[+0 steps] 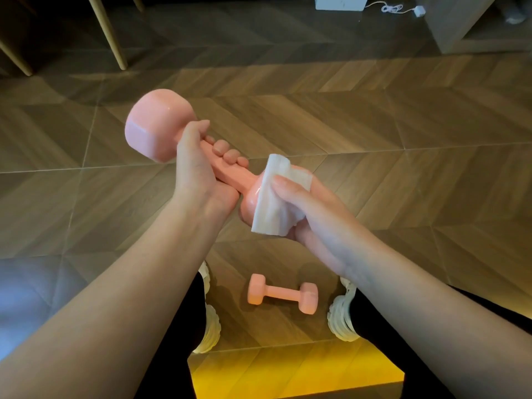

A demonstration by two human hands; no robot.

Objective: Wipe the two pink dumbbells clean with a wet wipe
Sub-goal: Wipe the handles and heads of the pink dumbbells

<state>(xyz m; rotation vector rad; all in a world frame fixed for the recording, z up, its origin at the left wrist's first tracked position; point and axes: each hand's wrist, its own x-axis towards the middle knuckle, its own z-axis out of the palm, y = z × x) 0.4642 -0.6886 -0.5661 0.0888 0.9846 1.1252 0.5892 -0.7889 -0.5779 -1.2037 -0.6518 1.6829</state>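
Holds one pink dumbbell (230,174) in the air above the floor (374,125), slanted, with the far head raised and the near head low and close. Grips its handle with the left hand (198,171), fingers curled round the bar, most likely to steady the weight and keep both heads free for cleaning. Presses a folded white wet wipe (273,208) onto the near head with the right hand (313,220), thumb on top and fingers wrapped beneath, clasping that head through the cloth. Looks to be partway through rubbing this end.

Down on the floor, lying on its side between two white shoes (342,318) and well apart from both hands: the second dumbbell (283,293), probably kept within easy reach for its turn. Impossible to tell whether it is clean or dirty.

Hidden under wipe and palm: much of the near head. Hidden under the left fingers: part of the handle.

Further out, at upper left: slanted wooden chair legs (106,30). Cut off by the top edge: a white box (339,2), beside a coiled cable (391,7), purpose unclear.
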